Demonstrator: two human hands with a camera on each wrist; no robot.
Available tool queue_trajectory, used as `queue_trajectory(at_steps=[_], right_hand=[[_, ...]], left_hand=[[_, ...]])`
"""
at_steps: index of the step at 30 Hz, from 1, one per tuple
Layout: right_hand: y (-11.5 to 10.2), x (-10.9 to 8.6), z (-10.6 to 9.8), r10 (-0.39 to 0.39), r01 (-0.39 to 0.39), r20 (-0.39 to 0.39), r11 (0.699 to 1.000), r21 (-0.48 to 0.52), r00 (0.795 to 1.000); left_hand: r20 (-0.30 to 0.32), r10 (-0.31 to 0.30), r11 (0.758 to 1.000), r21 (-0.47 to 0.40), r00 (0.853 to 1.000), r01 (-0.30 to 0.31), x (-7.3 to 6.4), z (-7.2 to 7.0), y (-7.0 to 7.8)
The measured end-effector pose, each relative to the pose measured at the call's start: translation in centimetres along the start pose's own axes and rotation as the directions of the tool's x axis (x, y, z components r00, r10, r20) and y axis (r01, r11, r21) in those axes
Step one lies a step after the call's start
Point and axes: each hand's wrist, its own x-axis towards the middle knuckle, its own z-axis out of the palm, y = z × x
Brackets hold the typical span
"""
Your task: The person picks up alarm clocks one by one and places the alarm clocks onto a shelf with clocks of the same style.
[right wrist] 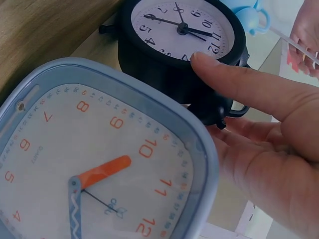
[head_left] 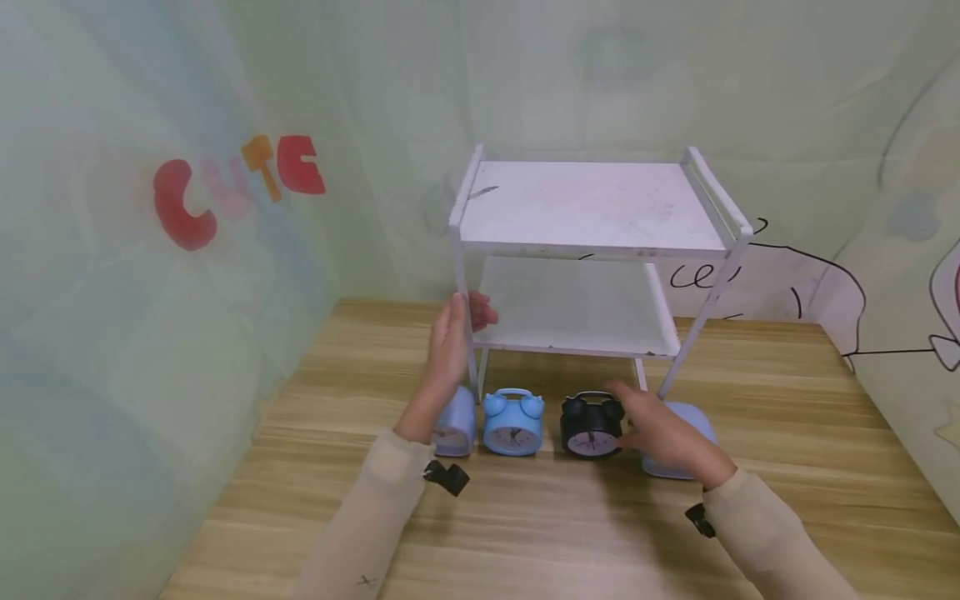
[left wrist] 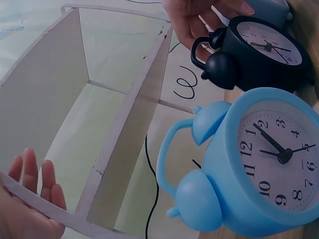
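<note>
My left hand (head_left: 447, 346) is at the left front post of a small white two-tier shelf (head_left: 585, 204), the post crossing the palm and the loosely bent fingers reaching past it. My right hand (head_left: 667, 429) grips a black twin-bell alarm clock (head_left: 592, 443) by its right side. In the right wrist view its thumb presses the clock's front rim, while the other fingers go behind, partly hidden. A light blue twin-bell alarm clock (left wrist: 249, 164) stands just left of the black one. Close under the right hand is a rounded-square blue clock (right wrist: 119, 144) with orange numerals.
Another lilac clock (head_left: 459, 421) stands at the row's left end, partly behind the left wrist. All the clocks line up on the wooden tabletop (head_left: 540, 525) before the shelf. A printed cloth backdrop (head_left: 397, 125) with the letters CUTE encloses the back and sides.
</note>
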Motion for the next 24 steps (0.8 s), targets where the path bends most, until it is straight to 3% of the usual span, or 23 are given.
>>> queue_trajectory(at_steps=[5, 13, 21, 24], right_hand=[[0.2, 0.2, 0.0, -0.016, 0.016, 0.014, 1.0, 0.01, 1.0], [0.4, 0.4, -0.3, -0.032, 0.03, 0.026, 0.998, 0.048, 0.999], [0.6, 0.4, -0.4, -0.045, 0.044, 0.032, 0.998, 0.04, 0.998], [0.7, 0.4, -0.4, -0.045, 0.043, 0.037, 0.998, 0.04, 0.998]], left_hand=[[-0.011, 0.0, 1.0, -0.026, 1.0, 0.0, 0.0, 0.0, -0.4], [0.0, 0.058, 0.998, -0.013, 0.998, -0.058, 0.1, -0.1, -0.7], [-0.015, 0.045, 0.999, 0.003, 0.999, -0.045, 0.3, -0.1, -1.1], [-0.012, 0.046, 0.999, 0.021, 0.999, -0.046, 0.1, 0.0, -0.6]])
